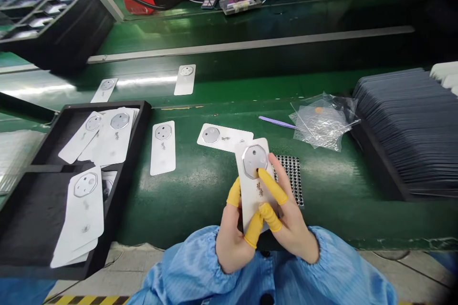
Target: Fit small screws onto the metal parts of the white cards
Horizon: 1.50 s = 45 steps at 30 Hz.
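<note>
Both the left hand (pixel 234 236) and right hand (pixel 291 221) grip, seemingly firmly, 1 white back cover (pixel 255 181).

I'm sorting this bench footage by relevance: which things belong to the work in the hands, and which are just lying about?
In hand:
- left hand and right hand, both gripping the white back cover
- black tray of similar covers
- two loose covers on the bench

Lying about:
- plastic bags
- purple stick
- perforated plate
- dark stacked sheets

Left hand (pixel 232 236) and right hand (pixel 293 219) close together, palms turned inward, yellow-cotted fingers (pixel 272 186) curled in a shared grip; blue sleeves (pixel 186 271) at both wrists.
</note>
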### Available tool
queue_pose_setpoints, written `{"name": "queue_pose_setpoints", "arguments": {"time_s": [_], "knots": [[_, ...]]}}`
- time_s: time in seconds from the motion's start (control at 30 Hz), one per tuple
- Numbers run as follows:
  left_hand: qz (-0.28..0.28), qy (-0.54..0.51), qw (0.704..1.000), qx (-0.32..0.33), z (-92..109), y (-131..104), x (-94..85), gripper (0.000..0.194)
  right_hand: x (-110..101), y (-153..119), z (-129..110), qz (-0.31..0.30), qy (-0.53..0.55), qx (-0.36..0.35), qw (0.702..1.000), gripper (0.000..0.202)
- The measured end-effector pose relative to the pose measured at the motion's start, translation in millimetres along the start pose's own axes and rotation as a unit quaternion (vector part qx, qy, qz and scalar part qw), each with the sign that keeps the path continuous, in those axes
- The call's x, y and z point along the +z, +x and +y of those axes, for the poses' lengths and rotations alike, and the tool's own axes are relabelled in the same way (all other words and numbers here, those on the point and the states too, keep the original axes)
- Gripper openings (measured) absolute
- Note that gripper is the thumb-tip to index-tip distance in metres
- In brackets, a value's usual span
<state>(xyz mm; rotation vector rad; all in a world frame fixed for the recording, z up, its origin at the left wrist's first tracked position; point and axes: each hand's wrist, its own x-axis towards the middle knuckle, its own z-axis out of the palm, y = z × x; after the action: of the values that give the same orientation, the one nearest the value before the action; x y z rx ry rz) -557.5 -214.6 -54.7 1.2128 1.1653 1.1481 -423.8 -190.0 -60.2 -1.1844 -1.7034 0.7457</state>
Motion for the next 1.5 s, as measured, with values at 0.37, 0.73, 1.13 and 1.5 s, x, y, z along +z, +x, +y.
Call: {"name": "queue_pose_setpoints", "arguments": {"time_s": [0.37,0.73,1.13,1.5], "knots": [[0.048,-0.062,0.996,-0.049,17.4,41.5,-23.9,0.021,17.8,-10.5,6.2,0.048,0.099,-0.007,0.994,0.063],[0.228,0.066,0.971,0.001,-2.6,39.8,-74.8,0.028,-1.6,-17.5,36.1,-0.029,-0.19,-0.029,0.981,0.052],[-0.072,0.043,0.984,-0.158,-11.8,49.8,-24.0,0.031,-32.7,-27.5,36.7,-0.057,-0.11,-0.142,0.982,0.054],[-0.074,0.151,0.985,-0.028,-19.4,40.4,-18.6,0.021,-12.7,7.1,39.3,-0.078,-0.061,-0.175,0.98,0.037]]}}
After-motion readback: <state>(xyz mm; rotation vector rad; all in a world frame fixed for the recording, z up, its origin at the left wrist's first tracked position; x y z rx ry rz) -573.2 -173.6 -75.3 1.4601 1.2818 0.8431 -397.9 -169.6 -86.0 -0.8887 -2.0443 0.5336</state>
